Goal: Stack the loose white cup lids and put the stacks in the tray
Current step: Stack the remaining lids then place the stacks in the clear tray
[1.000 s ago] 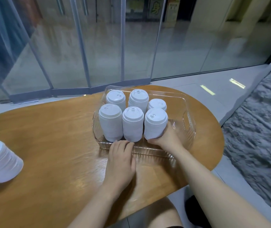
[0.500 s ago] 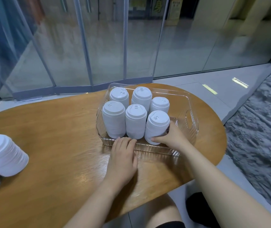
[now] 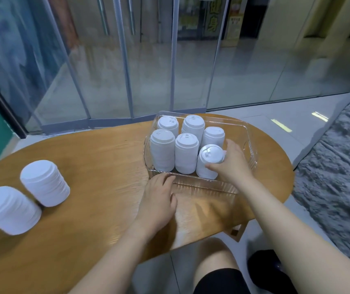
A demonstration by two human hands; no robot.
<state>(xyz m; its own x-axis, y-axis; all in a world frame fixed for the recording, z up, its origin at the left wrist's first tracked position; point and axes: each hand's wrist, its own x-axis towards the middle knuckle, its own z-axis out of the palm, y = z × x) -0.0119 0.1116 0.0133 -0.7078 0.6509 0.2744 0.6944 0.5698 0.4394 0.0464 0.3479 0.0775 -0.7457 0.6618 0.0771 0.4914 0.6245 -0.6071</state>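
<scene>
A clear plastic tray [image 3: 248, 132] sits on the far right part of a round wooden table [image 3: 97, 166]. Six stacks of white cup lids stand inside it in two rows of three, packed close so they hold each other up.

The right hand [image 3: 231, 164] grips the near right stack [image 3: 209, 162], with the thumb on its near side and the fingers wrapped around the far side. That stack leans toward the left, against the one next to it. The hand probably holds on because the stack would tip over if let go now. It looks like the hand is setting the stack straight in its spot.

The left hand [image 3: 159, 198] lies flat and loose on the table, holding nothing. Its fingertips [image 3: 165, 179] touch the near wall of the tray. This likely keeps the tray from sliding while the other hand pushes the stack in.

Two more stacks wait on the left side of the table, well apart from the tray. The closer stack [image 3: 8, 211] and the farther stack [image 3: 44, 183] sit just beside each other. They look a bit blurry. They still need to go in the tray, and there is open room on the tray's right side for them.
</scene>
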